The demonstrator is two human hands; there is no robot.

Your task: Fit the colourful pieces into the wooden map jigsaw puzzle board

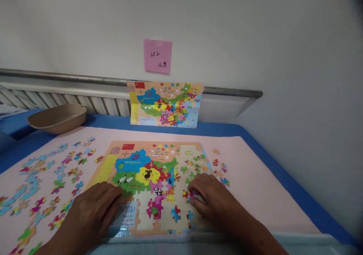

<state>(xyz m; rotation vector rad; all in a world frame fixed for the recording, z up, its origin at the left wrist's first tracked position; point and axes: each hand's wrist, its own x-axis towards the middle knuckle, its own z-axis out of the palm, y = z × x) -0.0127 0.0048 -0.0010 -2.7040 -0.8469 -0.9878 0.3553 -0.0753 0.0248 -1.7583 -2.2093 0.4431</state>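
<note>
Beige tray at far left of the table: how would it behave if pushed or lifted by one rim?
The beige tray looks shallow, wide and thin-walled, so probably light for its size. Its broad base suggests it would slide across the blue table rather than tip. It appears moulded and rigid, so lifted by one rim it should hold its shape, perhaps flexing slightly.

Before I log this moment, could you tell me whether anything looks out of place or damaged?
Nothing stands out. The puzzle board lies flat, loose pieces lie scattered on the mat, and both hands, left hand and right hand, rest on the board.
</note>
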